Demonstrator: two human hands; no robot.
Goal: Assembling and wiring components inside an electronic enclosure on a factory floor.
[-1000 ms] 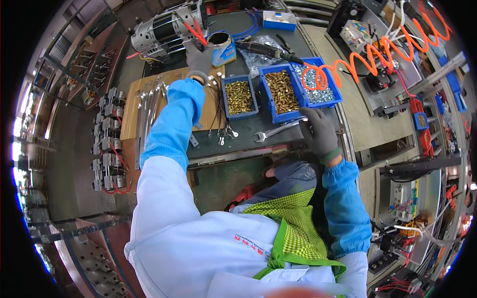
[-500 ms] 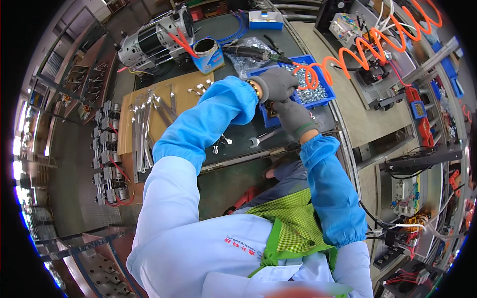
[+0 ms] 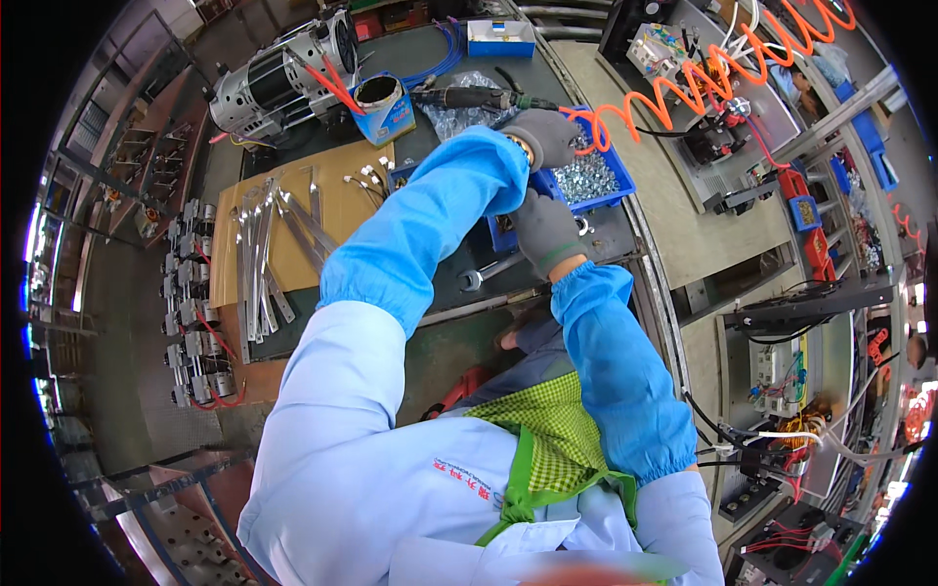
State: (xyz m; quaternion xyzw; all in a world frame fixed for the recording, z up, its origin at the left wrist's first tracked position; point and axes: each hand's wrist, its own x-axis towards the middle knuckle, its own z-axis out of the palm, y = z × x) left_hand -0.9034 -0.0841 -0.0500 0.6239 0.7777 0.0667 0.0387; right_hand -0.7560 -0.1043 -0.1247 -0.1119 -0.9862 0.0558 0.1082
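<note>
My left hand (image 3: 544, 138), in a grey glove, is over the far left part of a blue bin (image 3: 625, 186) of small silver fasteners (image 3: 583, 181). Its fingers curl inward, and whatever they hold is hidden. Closer to me, my right hand (image 3: 548, 232), also gloved in grey, is bent beside the bin's near left corner, over a smaller blue bin (image 3: 501, 237) of dark brassy pieces. Its fingers are closed and mostly out of sight. By the right hand lies a steel wrench (image 3: 476, 279). Just beyond the left hand rests a dark air tool (image 3: 467, 98) on clear plastic.
An orange coiled hose (image 3: 674, 93) stretches from the tool to the upper right. Left on the bench are long metal strips (image 3: 259, 254) on brown cardboard (image 3: 225, 200). A motor (image 3: 283, 83), an open can (image 3: 379, 98) and a blue box (image 3: 500, 39) stand at the back.
My hands were together and are now apart: the left has moved away from me and to the right over the fasteners, while the right stays low. The view has shifted slightly.
</note>
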